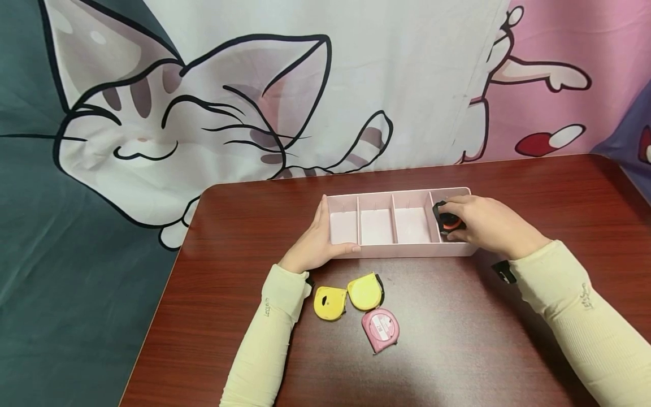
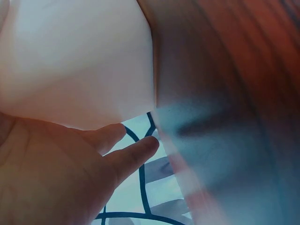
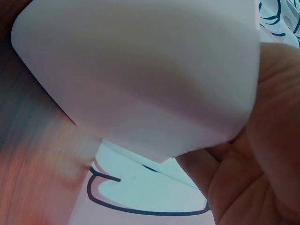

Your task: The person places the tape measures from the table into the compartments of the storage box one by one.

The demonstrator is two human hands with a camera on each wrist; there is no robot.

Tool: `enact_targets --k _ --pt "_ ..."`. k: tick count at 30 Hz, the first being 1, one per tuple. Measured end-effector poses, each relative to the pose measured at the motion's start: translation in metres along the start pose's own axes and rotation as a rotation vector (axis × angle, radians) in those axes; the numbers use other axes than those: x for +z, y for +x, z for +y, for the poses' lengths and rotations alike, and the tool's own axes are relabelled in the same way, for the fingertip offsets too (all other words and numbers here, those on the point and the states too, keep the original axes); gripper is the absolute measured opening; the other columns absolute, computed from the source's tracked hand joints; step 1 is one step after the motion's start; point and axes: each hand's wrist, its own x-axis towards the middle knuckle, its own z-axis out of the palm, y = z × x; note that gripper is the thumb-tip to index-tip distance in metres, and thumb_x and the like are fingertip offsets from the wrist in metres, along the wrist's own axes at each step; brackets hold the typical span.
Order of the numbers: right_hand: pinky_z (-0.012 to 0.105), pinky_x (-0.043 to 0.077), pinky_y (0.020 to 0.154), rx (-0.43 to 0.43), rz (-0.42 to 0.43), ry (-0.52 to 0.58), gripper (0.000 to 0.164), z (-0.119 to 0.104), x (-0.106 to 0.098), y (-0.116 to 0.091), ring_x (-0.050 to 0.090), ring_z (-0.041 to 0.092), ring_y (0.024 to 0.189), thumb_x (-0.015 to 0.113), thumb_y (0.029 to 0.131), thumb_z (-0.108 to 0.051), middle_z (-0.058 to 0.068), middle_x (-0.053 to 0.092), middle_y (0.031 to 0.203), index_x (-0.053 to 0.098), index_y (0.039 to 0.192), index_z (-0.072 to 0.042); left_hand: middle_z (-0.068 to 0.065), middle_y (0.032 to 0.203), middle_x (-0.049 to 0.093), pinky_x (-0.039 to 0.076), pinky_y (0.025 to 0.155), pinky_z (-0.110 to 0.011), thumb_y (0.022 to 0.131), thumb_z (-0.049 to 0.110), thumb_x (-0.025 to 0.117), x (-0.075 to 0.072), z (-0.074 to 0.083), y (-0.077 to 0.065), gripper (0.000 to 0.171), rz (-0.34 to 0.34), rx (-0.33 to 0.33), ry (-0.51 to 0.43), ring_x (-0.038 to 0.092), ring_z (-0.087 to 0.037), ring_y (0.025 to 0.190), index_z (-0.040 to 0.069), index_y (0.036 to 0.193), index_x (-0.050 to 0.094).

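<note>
A pale pink divided box (image 1: 407, 250) stands on the table with its compartments in a row. My left hand (image 1: 316, 240) rests against its left end, fingers straight and thumb along the front wall. In the left wrist view, the end wall (image 2: 79, 61) lies over part of that hand. My right hand (image 1: 485, 223) grips a black-and-orange tape measure (image 1: 450, 220) inside the rightmost compartment. From the right wrist, the box's wall (image 3: 140, 70) hides the fingertips and the tape measure. The other compartments show bare floors.
Two yellow tape measures (image 1: 329, 303) and a pink tape measure (image 1: 381, 329) lie close together in front of the box, on the dark red-brown wooden table (image 1: 244, 226). A cartoon-cat curtain (image 1: 417, 68) hangs behind the table's back edge.
</note>
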Motion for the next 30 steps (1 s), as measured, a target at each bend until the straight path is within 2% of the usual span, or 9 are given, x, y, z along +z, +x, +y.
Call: enact_targets --k 5,13,22,30 --pt "0.051 0.054 0.070 0.011 -0.015 -0.009 0.043 0.0005 0.0004 0.0011 0.068 0.027 0.081 0.091 0.066 -0.005 0.007 0.066 0.098 0.071 0.104 -0.002 -0.014 0.167 -0.013 0.029 0.116 -0.042 0.080 0.062 0.077 0.0004 -0.0007 0.0006 0.134 0.001 0.000 -0.004 0.009 -0.027 0.152 0.014 0.158 -0.021" --pt "0.050 0.054 0.068 0.011 -0.024 -0.014 0.039 0.0021 0.0021 0.0028 0.067 0.024 0.077 0.092 0.066 -0.006 0.004 0.066 0.093 0.071 0.099 -0.005 -0.005 0.167 -0.018 0.029 0.116 -0.041 0.080 0.062 0.077 0.0005 -0.0014 0.0010 0.134 -0.006 -0.006 -0.018 0.011 -0.026 0.152 0.015 0.158 -0.021" --pt "0.048 0.053 0.066 0.016 -0.048 -0.029 0.036 0.0025 0.0035 0.0051 0.065 0.021 0.072 0.093 0.065 -0.008 0.000 0.063 0.086 0.069 0.092 -0.008 -0.005 0.167 -0.017 0.029 0.116 -0.041 0.079 0.063 0.077 0.0009 -0.0015 0.0015 0.134 -0.001 -0.005 -0.017 0.011 -0.026 0.152 0.016 0.158 -0.021" --pt "0.047 0.053 0.062 0.014 -0.055 -0.025 0.034 0.0034 0.0047 0.0065 0.064 0.020 0.070 0.092 0.064 -0.007 -0.001 0.062 0.082 0.066 0.086 -0.010 -0.013 0.168 -0.012 0.030 0.116 -0.043 0.079 0.061 0.077 0.0020 -0.0025 0.0030 0.134 0.007 0.007 -0.002 0.012 -0.028 0.152 0.014 0.158 -0.020"
